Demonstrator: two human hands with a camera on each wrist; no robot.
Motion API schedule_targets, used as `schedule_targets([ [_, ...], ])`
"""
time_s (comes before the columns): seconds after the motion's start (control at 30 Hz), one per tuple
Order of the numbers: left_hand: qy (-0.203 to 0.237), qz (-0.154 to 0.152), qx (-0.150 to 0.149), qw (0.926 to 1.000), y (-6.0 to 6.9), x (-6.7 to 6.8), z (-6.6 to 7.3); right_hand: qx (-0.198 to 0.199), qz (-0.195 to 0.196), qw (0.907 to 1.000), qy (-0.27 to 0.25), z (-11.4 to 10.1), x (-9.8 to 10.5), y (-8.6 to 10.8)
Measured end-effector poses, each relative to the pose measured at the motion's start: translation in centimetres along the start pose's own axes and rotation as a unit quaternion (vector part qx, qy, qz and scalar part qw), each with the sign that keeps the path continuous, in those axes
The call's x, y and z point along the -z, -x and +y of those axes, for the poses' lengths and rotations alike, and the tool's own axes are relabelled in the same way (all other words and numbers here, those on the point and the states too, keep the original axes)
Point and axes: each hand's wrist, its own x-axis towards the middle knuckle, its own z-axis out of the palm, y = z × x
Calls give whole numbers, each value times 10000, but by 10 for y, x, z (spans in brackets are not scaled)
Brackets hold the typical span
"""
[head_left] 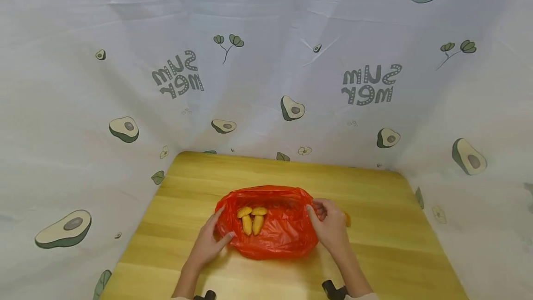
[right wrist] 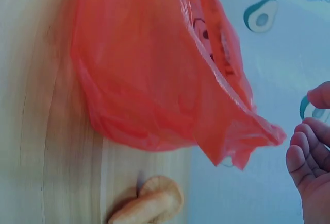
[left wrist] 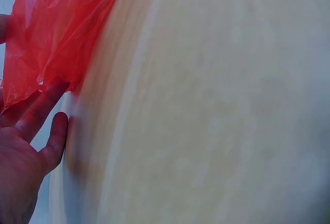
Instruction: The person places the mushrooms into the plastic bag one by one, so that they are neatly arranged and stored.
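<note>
A red plastic bag [head_left: 287,235] lies on the table with its mouth open upward. Inside, toward its left end, are two yellow mushrooms [head_left: 247,223] side by side. My left hand [head_left: 207,240] touches the bag's left side with fingers spread; in the left wrist view its extended fingers [left wrist: 44,108] rest against the red plastic. Beside the bag's right rim is my right hand [head_left: 331,226], and the right wrist view shows its loosely bent fingers [right wrist: 304,154] apart from the bag's corner. Another mushroom [right wrist: 154,203] lies on the table, mostly hidden behind the right hand in the head view.
The yellowish wooden table [head_left: 395,244] carries the bag. A pale curtain [head_left: 266,73] printed with avocados and leaves hangs behind the table and along both sides. Dark wrist mounts [head_left: 333,289] show at the bottom of the head view.
</note>
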Motion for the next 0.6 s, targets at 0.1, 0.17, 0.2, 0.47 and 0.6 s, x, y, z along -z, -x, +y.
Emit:
schedule_targets([
  [0.1,-24,-5,-55,10000,-5,1,0,-202,80,9998,-32,6,8,0],
  [0.17,-39,-44,-35,10000,-6,0,1,-325,148,9994,5,11,13,1],
  [0.2,-29,-61,-27,10000,-6,0,1,-355,179,9992,34,13,16,1],
  [0.47,-222,-19,54,9997,-1,-2,-2,-331,491,9979,262,34,30,4],
  [0.6,-231,127,95,9996,-3,-4,-2,-533,443,9969,361,44,31,-1],
])
